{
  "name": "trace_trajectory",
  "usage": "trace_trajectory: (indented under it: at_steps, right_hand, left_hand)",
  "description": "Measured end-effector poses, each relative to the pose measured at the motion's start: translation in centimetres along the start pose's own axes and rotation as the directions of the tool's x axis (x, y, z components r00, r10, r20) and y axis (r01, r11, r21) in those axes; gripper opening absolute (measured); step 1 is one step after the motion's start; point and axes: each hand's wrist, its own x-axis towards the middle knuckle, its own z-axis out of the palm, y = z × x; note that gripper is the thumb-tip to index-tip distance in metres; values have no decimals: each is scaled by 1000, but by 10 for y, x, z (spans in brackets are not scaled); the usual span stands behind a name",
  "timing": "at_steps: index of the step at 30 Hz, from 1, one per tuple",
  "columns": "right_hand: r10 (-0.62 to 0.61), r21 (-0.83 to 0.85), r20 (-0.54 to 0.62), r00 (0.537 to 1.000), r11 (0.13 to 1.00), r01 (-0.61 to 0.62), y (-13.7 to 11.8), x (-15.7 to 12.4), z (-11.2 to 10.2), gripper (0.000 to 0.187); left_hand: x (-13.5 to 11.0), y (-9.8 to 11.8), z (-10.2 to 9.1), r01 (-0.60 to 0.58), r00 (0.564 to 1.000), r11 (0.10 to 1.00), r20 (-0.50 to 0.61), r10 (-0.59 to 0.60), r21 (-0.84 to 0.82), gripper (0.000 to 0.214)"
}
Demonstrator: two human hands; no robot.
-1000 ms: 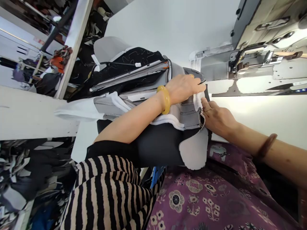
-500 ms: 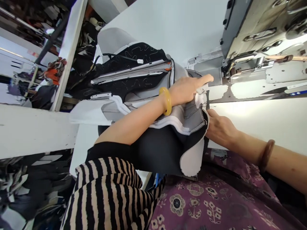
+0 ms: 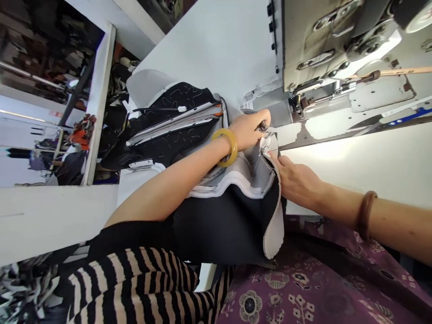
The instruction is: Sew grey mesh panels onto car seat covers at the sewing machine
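Note:
A partly sewn fabric bag [image 3: 216, 225], black outside with grey lining and white edging, lies across the table edge and my lap. My left hand [image 3: 248, 128] bends over its right end, fingers curled and closed on the grey fabric. Beside it, my right hand [image 3: 297, 180] pinches the bag's pale raw edge, its fingertips partly behind the layers. A white, crumpled corner [image 3: 268, 143] of the bag stands up between both hands. Black panels [image 3: 175, 139] with long zipper-like strips spread out beyond my left forearm.
A sewing machine [image 3: 313, 49] stands at the upper right, its needle area just beyond my hands. Blue-handled scissors [image 3: 405, 118] rest on its bed. The white table [image 3: 216, 40] extends behind the bag. Fabric scraps [image 3: 30, 288] are heaped at the lower left.
My left hand's outstretched index finger has curled in toward the fabric. The camera view has shifted, so the machine appears farther left. My right hand keeps its hold on the edge.

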Motion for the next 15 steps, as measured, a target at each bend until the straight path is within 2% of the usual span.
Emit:
trace_trajectory:
  at_steps: [4, 7, 9, 12, 15]
  right_hand:
    - [-51, 39, 63, 997, 998, 49, 8, 6, -6, 41]
    - [5, 127, 88, 996, 992, -16, 14, 11, -4, 34]
    - [31, 136, 33, 999, 990, -35, 16, 12, 2, 33]
    - [-14, 106, -111, 994, 994, 26, 17, 12, 13, 32]
    - [-17, 138, -165, 986, 990, 40, 14, 11, 22, 34]
  left_hand:
    - [5, 3, 3, 12, 1000, 999, 8, -12, -37, 9]
    - [5, 3, 5, 1, 1000, 1000, 3, -1, -4, 10]
    - [7, 1, 7, -6, 1000, 1000, -14, 6, 10, 10]
    - [10, 1, 7, -6, 1000, 999, -21, 7, 42, 11]
    - [-5, 15, 0, 8, 997, 995, -74, 0, 102, 18]
